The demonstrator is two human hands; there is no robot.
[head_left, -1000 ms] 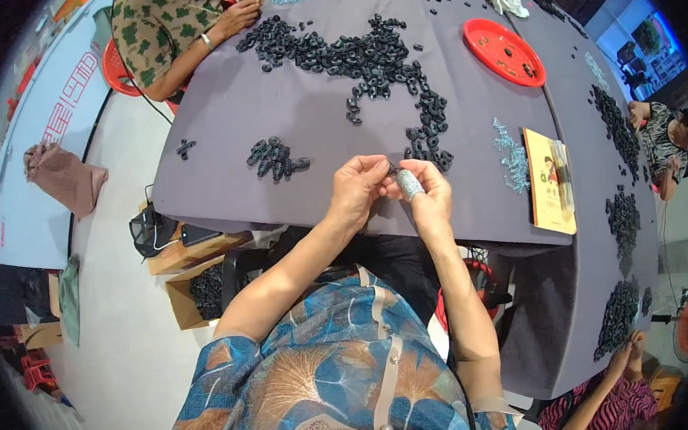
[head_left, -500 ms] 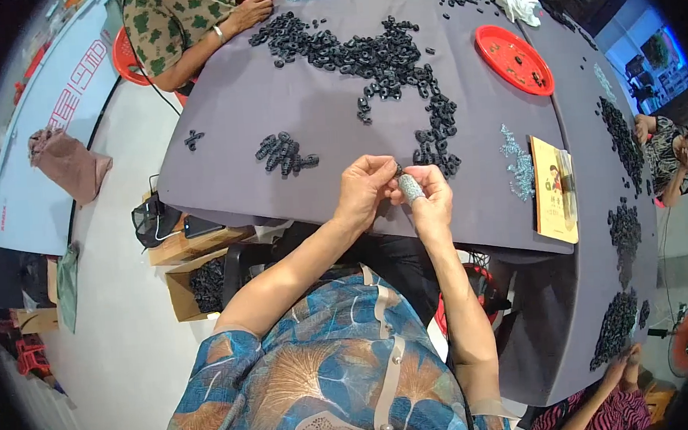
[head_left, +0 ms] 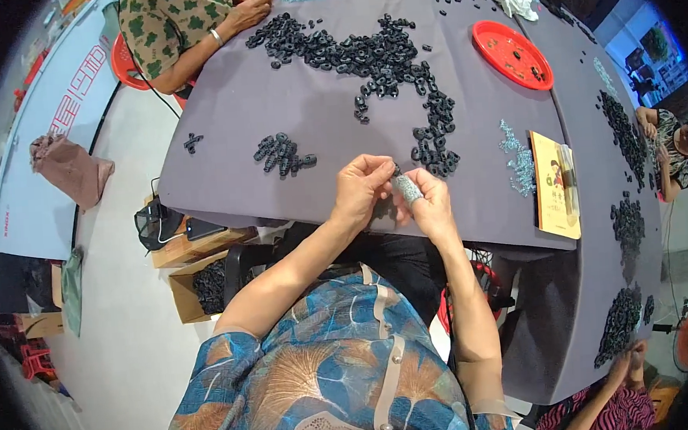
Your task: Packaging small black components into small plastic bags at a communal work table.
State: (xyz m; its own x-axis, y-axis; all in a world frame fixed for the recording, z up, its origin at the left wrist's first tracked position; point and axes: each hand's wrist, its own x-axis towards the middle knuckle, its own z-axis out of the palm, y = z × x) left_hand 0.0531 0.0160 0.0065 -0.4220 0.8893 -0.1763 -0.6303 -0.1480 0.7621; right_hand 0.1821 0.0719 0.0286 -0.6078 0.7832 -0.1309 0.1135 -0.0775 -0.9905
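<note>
Over the near edge of the grey cloth-covered worktop (head_left: 231, 167), the bare left hand (head_left: 360, 189) has its thumb and fingertips together, pinched on a small dark piece (head_left: 397, 169) whose exact shape is too small to tell. On the piece's other side, the right hand (head_left: 431, 202) holds its digits close, one of them wearing a pale grey speckled tubular cover (head_left: 408, 187); whether they clamp the piece, I cannot tell. For work this fine, a light, steady hold from the left hand seems best, with the covered digit doing any pressing and the bare fingertips kept clear of it. Working a little farther in over the worktop would probably keep a dropped piece off the floor (head_left: 137, 306).

Well to the left of the left hand sits a brown cloth sack (head_left: 69, 170), its contents hidden. Nearer, below and left of that hand, an open-topped brown cardboard box (head_left: 182, 296) holds a mass of small black parts (head_left: 211, 288). Glossy black ring-shaped parts (head_left: 436, 142) lie loose, heaped just beyond the right hand, and pale blue-silver slivers (head_left: 520, 165) are scattered to its right. Farther out, beyond and right of that hand, a round red plastic tray (head_left: 498, 32) carries a few small dark and brownish bits (head_left: 536, 73).
</note>
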